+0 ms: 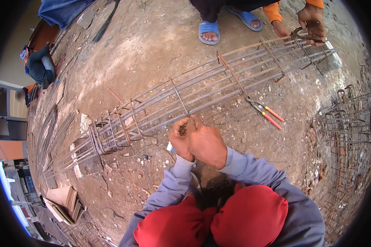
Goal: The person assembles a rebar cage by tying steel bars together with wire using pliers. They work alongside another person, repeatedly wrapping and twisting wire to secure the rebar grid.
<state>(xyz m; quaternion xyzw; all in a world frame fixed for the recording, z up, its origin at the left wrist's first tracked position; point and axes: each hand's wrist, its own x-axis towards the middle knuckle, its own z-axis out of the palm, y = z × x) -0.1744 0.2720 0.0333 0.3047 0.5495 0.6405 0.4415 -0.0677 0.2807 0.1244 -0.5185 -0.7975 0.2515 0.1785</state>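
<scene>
Hands, left hand (180,139) and right hand (206,144), pressing together, pinching stirrup (180,99) against rebar cage (218,84), probably steadying the joint.

Orange-handled pliers (266,112) on dirt; stirrup stack (345,123) right.

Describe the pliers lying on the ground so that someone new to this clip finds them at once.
Start at the long cage of steel rebar crossing the dirt ground. Just on its near side, right of the person's joined hands, lie the red-handled pliers. They are loose on the dirt, while the other tool is gripped by a co-worker's hand at the cage's far end.
</scene>
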